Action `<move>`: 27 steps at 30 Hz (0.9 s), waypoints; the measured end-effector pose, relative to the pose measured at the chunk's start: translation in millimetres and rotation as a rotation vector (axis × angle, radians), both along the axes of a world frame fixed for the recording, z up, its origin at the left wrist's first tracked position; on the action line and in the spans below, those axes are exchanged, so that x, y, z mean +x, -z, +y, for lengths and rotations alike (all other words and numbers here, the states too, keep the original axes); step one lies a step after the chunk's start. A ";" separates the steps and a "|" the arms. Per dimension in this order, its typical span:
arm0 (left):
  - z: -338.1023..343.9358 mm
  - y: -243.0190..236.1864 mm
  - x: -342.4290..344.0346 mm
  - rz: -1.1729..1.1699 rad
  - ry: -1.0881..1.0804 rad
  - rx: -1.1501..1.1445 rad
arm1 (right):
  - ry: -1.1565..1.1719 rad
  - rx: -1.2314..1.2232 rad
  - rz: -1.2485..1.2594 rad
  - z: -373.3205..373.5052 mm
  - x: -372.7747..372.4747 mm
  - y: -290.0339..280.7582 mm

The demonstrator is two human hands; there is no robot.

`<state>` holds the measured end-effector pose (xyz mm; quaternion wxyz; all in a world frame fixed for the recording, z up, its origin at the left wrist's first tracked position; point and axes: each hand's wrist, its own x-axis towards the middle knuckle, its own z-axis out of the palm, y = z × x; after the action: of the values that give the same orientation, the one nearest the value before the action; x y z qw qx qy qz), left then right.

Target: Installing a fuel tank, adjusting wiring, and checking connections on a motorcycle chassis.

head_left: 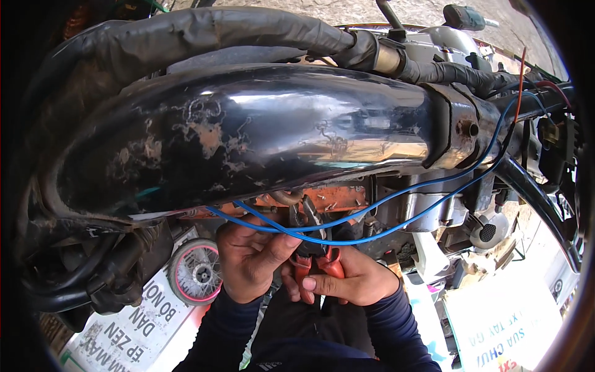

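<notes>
Two blue wires [328, 242] run from the right side, below a black motorcycle frame tube [279, 118], and cross over my left hand. My left hand [251, 257] is closed, its thumb and fingers pinched on the blue wires. Close beside it, my right hand [362, 276] grips pliers [330, 263] by their red handles. The dark jaws point up toward the underside of the tube, partly behind the wires. Whether the jaws bite on anything, I cannot tell.
A thick wrapped wiring harness [248, 31] runs along the tube's far side. A red wire end [521, 77] sticks up at the right. Engine parts [434, 201] sit below the tube. A pink-rimmed wheel [195, 273] and signboards [508, 328] lie lower down.
</notes>
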<state>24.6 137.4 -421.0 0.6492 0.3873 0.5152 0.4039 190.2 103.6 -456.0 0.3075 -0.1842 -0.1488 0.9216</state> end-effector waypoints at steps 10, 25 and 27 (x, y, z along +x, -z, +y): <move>-3.9 13.4 9.3 -0.032 -0.093 0.014 | 0.083 0.003 -0.166 -3.0 -0.7 17.7; -13.9 35.4 14.4 0.321 -0.252 0.210 | 0.390 0.016 -0.033 -0.3 -33.0 86.7; -19.4 45.7 10.5 0.405 -0.281 0.312 | 0.447 0.153 -0.276 -1.8 -27.8 85.7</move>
<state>35.1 118.0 -466.7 0.4035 0.4801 0.6144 0.4788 162.5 101.8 -541.7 0.4932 -0.3127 -0.2141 0.7830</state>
